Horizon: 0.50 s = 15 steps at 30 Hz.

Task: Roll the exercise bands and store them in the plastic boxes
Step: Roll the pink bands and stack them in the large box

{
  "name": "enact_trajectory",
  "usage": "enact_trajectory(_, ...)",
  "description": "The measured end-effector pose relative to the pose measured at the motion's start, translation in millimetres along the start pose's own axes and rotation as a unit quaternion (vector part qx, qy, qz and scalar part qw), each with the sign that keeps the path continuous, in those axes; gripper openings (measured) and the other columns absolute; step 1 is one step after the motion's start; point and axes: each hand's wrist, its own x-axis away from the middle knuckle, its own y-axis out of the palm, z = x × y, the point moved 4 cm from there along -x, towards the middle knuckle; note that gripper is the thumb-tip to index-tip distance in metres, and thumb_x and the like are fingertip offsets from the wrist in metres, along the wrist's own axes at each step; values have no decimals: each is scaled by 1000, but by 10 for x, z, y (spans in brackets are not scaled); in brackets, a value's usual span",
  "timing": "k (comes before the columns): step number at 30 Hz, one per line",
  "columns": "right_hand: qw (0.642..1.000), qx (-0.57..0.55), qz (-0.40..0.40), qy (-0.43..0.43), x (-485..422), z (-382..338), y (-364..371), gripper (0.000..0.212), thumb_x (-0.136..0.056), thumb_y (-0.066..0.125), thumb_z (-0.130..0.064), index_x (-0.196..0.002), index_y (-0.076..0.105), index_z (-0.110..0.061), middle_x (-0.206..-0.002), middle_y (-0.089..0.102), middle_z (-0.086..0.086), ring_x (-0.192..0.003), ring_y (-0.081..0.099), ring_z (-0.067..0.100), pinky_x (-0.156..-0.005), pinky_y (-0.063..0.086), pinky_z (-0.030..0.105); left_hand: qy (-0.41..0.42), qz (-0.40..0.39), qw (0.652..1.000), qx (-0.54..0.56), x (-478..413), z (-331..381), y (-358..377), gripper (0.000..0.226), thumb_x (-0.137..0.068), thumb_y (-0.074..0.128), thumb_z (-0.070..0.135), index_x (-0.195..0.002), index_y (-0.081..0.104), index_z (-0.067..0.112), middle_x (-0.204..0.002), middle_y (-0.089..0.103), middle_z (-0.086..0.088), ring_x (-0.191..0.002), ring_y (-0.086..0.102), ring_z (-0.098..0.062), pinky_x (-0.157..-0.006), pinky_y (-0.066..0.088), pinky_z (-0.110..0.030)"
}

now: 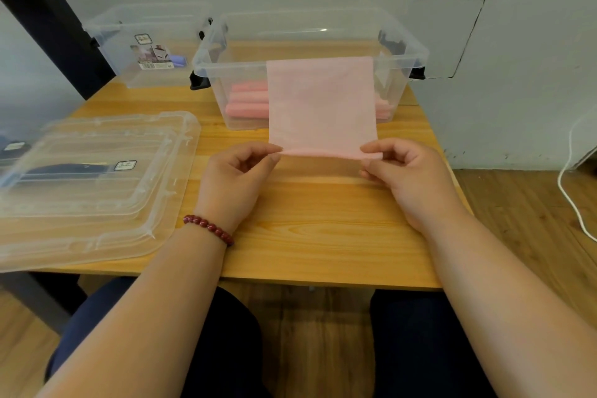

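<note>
A flat pink exercise band hangs from the front rim of a clear plastic box down to the wooden table. Its near end is folded into a thin roll. My left hand pinches the left corner of that roll. My right hand pinches the right corner. Inside the box lie several rolled pink bands, partly hidden behind the hanging band.
A second clear box with a label and a small purple item stands at the back left. Clear lids are stacked on the table's left side. A white cable runs along the floor at right.
</note>
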Motion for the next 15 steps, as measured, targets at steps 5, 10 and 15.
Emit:
enact_trajectory(5,1000,-20,18,0,-2,-14,-2,14,-90,66,-11,-81,71,-20,-71,70,-5,-68,69,11,-75,58,31,-16,6,1000,15,-21,-44,2,13,-91,64,18,-83,69,26,-83,68,9,-81,62,-3,-77,49,-17)
enact_trajectory(10,997,-68,8,30,8,-19,46,14,-92,62,-7,-79,66,-10,-65,70,-3,-69,69,13,-69,59,28,-47,-9,996,82,-6,-46,30,12,-91,63,7,-88,68,17,-71,72,5,-70,67,-5,-68,54,-19)
enact_trajectory(15,997,-80,8,21,13,-43,52,18,-89,62,1,-81,56,-14,-62,67,-1,-59,66,13,-56,56,23,-36,-13,996,79,2,-36,17,18,-90,63,4,-87,69,21,-69,71,6,-67,65,-4,-66,54,-19)
